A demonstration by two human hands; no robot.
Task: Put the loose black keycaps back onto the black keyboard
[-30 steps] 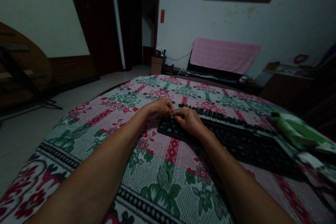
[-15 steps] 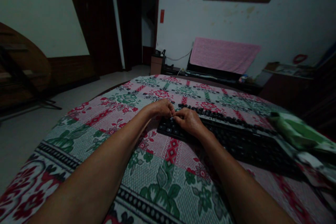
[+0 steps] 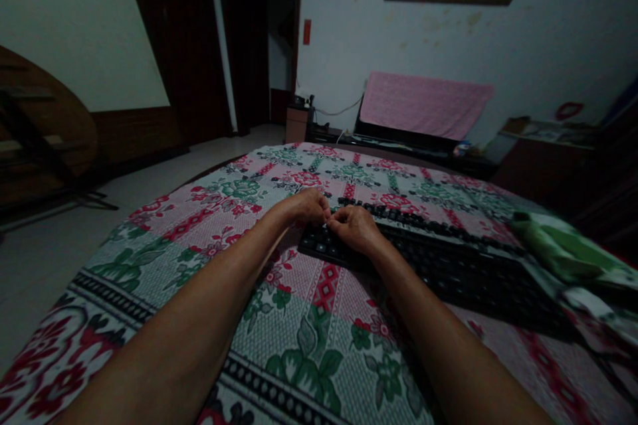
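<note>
A black keyboard (image 3: 478,285) lies at a slant on the flowered tablecloth, and both my hands are over its left end. My left hand (image 3: 310,204) is closed, its fingertips pinched together just above the keys. Against them, from the right, press the pinched thumb and forefinger of my right hand (image 3: 355,227). A tiny pale spot shows where the fingertips meet; what it is I cannot make out. Behind the keyboard runs a row of loose black keycaps (image 3: 423,220) on the cloth.
A green and white packet (image 3: 563,249) lies at the table's right side, with white crumpled material (image 3: 591,303) beside it. The flowered tablecloth (image 3: 299,345) covers the round table. Beyond stands a low cabinet with a pink towel (image 3: 423,105) hung over a screen-like panel.
My right hand has tilted slightly and its fingertips have shifted a little to the left. The left hand and the keyboard stay in place.
</note>
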